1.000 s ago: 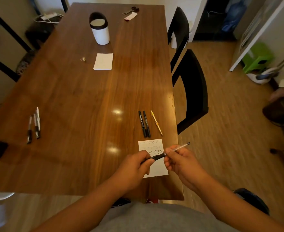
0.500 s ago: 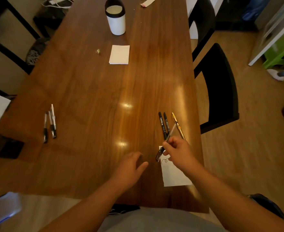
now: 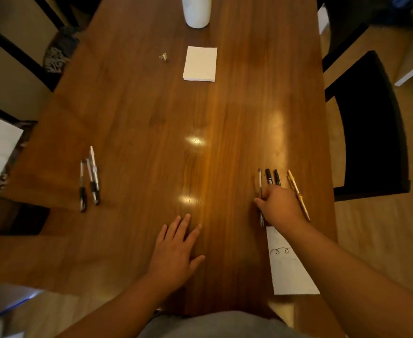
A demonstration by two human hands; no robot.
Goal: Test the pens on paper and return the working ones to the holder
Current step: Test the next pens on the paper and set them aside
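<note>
Hands first: the right hand point(image 3: 277, 207) is curled over a slim pen point(image 3: 260, 181), which is pinched about halfway along, just beyond the far edge of the test sheet point(image 3: 292, 274). Whether the pen is already resting on the worktop point(image 3: 139, 118) cannot be told.

Progress is judged to be partial. A row of loops has been drawn on the test sheet, so some testing has been done. The slim pen is lined up beside two black markers point(image 3: 269, 177) and a gold pen point(image 3: 298, 195), all just beyond the sheet, as if a sorted group were being formed. Three pens point(image 3: 89, 181) are laid together well to the left of the sheet. The holder point(image 3: 197, 13) stands far beyond the sheet at the worktop's other end; its mouth is cut off by the frame, so its contents cannot be told. The return of the working pens appears not yet done.

The left hand point(image 3: 176, 250) is laid flat on the wood to the left of the sheet, fingers straight and spread, with nothing held.

Farther out, a stack of blank sheets point(image 3: 200, 64) lies between the test sheet and the holder, and a dark chair point(image 3: 371, 123) is drawn up to the right of the sheet.
</note>
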